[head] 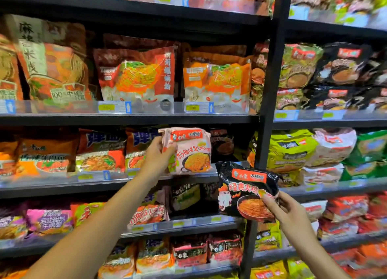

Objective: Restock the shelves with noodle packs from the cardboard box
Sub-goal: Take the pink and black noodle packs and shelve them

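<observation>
Left hand [157,153] grasps the pink pack [187,151] by its left edge, thumb on the face, and we judge it is held upright at the shelf rail [69,181] so it can go in label outward, like its neighbours. To the right of the pink pack and lower, our right hand [287,212] pinches the black pack [247,191] at its right edge, which we take as waiting its turn. We read 大辣娇 on red banners on both packs; the pink pack also shows 奶油味火鸡, the black pack 经典火鸡, each above a pictured pan of noodles. Just right of the pink pack a dark gap [223,144] opens in the row; it looks a likely slot for it. Above the pink pack, price tags [106,107] sit on yellow labels too blurred to read. The cardboard box is out of view.
</observation>
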{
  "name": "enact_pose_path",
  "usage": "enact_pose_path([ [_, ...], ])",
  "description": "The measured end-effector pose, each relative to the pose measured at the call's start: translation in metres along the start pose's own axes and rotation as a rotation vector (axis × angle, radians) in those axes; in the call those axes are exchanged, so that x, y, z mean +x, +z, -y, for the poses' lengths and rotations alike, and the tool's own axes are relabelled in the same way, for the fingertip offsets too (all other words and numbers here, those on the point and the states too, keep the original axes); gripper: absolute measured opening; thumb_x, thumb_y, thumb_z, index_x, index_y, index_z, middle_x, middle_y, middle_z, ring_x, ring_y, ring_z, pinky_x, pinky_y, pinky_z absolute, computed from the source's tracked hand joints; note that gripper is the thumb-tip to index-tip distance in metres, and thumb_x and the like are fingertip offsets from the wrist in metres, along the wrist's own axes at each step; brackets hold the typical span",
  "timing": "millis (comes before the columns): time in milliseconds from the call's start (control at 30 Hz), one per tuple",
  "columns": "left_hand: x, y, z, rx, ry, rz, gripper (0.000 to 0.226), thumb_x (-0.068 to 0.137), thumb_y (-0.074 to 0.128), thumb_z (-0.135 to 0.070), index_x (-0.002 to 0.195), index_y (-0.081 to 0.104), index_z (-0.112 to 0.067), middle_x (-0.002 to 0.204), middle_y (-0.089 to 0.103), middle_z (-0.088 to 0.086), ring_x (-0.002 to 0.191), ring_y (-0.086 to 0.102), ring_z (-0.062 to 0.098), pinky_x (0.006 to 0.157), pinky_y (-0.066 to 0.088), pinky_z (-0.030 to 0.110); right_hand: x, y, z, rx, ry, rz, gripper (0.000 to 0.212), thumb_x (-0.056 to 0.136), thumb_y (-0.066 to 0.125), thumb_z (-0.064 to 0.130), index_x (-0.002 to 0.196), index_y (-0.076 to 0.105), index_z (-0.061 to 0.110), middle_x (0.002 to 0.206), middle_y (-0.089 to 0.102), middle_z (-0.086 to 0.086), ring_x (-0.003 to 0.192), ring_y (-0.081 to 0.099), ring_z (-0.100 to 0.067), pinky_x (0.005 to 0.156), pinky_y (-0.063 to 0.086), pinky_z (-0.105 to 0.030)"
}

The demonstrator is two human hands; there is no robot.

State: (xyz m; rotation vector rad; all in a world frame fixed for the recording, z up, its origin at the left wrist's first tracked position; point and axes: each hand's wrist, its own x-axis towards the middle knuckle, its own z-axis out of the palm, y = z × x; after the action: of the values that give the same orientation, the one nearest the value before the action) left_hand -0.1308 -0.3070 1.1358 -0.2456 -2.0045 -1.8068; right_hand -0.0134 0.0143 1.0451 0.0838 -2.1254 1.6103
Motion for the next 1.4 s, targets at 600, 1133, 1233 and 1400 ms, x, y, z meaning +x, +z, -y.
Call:
enact_pose_path([
  [600,0.110,0.089,0.036,0.288,-0.322,-0.103,0.015,0.093,0.046,0.001,0.097,0.058,0.009,0.080,0.054,0.013,0.082,0.050,0.027,0.071,0.036,0.031,0.046,-0.002,-0.012,0.132,0.121,-0.063,0.023,0.082,0.078,0.018,0.097,0.072,0.033,0.083,0.075,0.024,0.091,0.065,0.001,0.088,0.048,-0.025],
  [1133,0.098,0.110,0.043,0.485,-0.364,-0.004,0.027,0.095,0.044,-0.012,0.113,0.055,0.005,0.128,0.055,0.022,0.116,0.051,0.039,0.092,0.044,0.037,0.093,0.023,0.011,0.150,-0.009,0.093,0.024,0.087,0.070,0.035,0.072,0.061,0.019,0.069,0.069,0.008,0.068,0.062,-0.002,0.066,0.045,-0.014],
  [1233,0.085,0.110,0.037,0.458,-0.350,-0.071,0.026,0.095,0.055,-0.016,0.111,0.049,0.004,0.133,0.045,0.020,0.130,0.039,0.040,0.101,0.041,0.043,0.116,0.036,0.012,0.127,-0.011,0.105,0.034,0.090,0.068,0.042,0.077,0.060,0.012,0.083,0.072,-0.002,0.083,0.066,-0.009,0.075,0.045,-0.028],
  [1400,0.027,0.087,0.037,0.130,-0.174,0.011,0.069,0.099,0.054,-0.010,0.157,0.017,-0.019,0.163,0.015,-0.001,0.150,0.019,0.021,0.122,0.022,0.043,0.161,0.065,0.006,0.143,0.022,0.006,0.021,0.088,0.071,0.043,0.096,0.067,0.024,0.100,0.074,0.002,0.099,0.067,-0.009,0.090,0.052,-0.031],
])
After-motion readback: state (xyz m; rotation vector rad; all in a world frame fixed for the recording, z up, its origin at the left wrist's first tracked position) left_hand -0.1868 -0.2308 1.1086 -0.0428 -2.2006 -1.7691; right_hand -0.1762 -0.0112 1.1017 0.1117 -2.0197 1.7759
